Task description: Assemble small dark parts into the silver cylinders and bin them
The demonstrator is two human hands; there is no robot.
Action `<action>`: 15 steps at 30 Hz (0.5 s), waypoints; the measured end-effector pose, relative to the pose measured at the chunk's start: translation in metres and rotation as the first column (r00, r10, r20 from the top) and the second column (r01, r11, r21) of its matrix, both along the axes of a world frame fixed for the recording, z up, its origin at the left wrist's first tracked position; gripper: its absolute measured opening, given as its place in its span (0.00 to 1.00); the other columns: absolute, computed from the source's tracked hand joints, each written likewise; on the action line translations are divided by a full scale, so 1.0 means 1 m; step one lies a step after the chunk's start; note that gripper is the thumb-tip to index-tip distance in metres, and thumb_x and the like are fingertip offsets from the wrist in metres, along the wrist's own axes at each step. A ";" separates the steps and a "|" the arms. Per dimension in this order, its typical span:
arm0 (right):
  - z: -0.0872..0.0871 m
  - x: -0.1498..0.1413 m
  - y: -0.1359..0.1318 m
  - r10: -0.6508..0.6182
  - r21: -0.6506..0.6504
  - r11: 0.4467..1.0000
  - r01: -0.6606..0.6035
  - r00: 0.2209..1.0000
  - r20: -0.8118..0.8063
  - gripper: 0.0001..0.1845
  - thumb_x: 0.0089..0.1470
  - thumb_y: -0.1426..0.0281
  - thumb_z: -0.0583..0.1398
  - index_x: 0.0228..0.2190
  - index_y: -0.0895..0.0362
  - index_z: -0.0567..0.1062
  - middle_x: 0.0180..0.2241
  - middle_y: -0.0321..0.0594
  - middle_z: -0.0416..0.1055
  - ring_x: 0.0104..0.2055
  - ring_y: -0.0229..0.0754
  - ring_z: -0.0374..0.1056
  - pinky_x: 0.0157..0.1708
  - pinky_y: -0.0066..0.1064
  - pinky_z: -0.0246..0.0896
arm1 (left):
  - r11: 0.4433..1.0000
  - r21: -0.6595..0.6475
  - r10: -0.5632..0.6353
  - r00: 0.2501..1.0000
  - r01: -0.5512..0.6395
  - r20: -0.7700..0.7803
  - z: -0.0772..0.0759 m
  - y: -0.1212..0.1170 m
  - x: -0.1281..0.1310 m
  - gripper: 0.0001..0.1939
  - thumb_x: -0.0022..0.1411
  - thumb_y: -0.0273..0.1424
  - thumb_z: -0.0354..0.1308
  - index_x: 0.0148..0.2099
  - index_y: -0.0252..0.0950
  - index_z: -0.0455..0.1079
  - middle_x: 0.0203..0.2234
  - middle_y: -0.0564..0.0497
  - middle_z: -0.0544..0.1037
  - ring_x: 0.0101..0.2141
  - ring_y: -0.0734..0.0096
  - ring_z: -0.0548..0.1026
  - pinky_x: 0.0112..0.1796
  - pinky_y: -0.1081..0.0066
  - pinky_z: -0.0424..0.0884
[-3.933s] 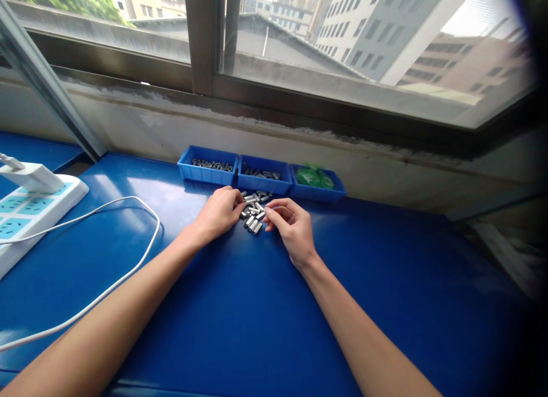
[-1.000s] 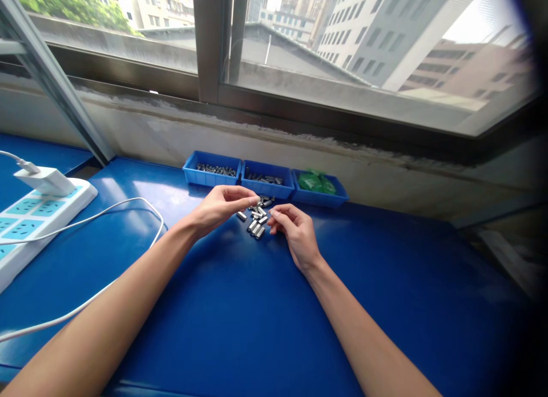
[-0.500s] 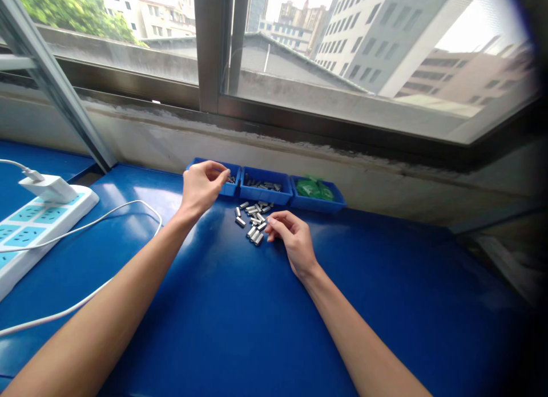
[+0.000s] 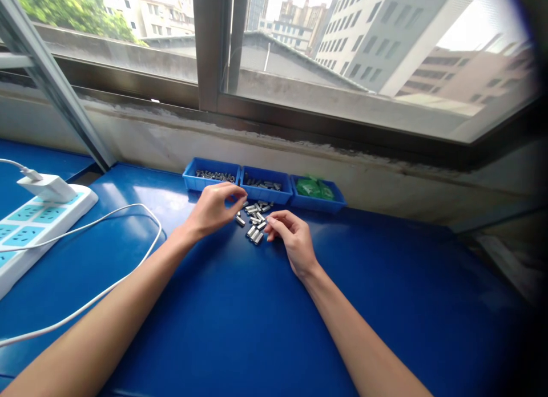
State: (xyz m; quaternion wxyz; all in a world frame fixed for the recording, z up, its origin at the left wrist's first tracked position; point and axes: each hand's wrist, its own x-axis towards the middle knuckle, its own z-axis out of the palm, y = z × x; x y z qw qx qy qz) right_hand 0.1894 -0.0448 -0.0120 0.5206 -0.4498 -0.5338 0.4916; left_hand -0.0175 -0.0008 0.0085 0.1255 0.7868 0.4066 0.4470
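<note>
A small pile of short silver metal pieces (image 4: pixel 256 221) lies on the blue table (image 4: pixel 240 317), just in front of three blue bins. My left hand (image 4: pixel 213 207) hovers at the pile's left edge, thumb and forefinger curled towards each other. My right hand (image 4: pixel 292 233) rests on the table at the pile's right edge, fingers curled in a pinch by the nearest pieces. What either hand holds is too small to see. The left bin (image 4: pixel 201 184) and the middle bin (image 4: pixel 276 197) hold more metal pieces.
The right bin (image 4: pixel 320 202) holds green bags. At the far left a white power strip (image 4: pixel 25 217) carries a plugged-in charger (image 4: pixel 47 187), and a white cable (image 4: pixel 159 229) loops across the table. A wall and window frame (image 4: pixel 209 49) stand right behind the bins.
My left hand reached up to the left bin half a second ago and has come back down to the pile's left edge. My right hand has stayed put.
</note>
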 end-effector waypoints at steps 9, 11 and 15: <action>-0.001 0.001 0.000 0.014 0.006 1.000 -0.014 1.000 -0.021 0.14 0.51 0.59 0.66 0.33 0.57 0.76 0.25 0.36 0.75 0.23 0.36 0.67 0.28 0.30 0.63 | 0.936 -0.122 -0.353 0.871 0.331 -0.341 -0.005 -0.017 0.006 0.12 0.63 0.27 0.56 0.47 0.40 0.77 0.40 0.47 0.77 0.43 0.64 0.74 0.44 0.67 0.70; -0.001 0.001 0.000 0.014 0.006 1.000 -0.014 1.000 -0.020 0.14 0.51 0.59 0.66 0.33 0.57 0.76 0.25 0.36 0.75 0.23 0.36 0.67 0.28 0.30 0.63 | 0.948 -0.114 -0.319 0.872 0.298 -0.372 -0.005 -0.017 0.006 0.16 0.64 0.24 0.53 0.51 0.41 0.75 0.41 0.47 0.76 0.43 0.64 0.73 0.44 0.67 0.70; 0.000 0.000 0.001 0.011 0.005 1.000 -0.011 1.000 -0.016 0.13 0.51 0.60 0.66 0.32 0.57 0.76 0.25 0.36 0.75 0.23 0.36 0.68 0.28 0.30 0.63 | 0.959 -0.077 -0.280 0.861 0.274 -0.424 -0.009 -0.016 0.006 0.20 0.64 0.21 0.50 0.53 0.41 0.74 0.42 0.46 0.75 0.43 0.65 0.72 0.43 0.68 0.69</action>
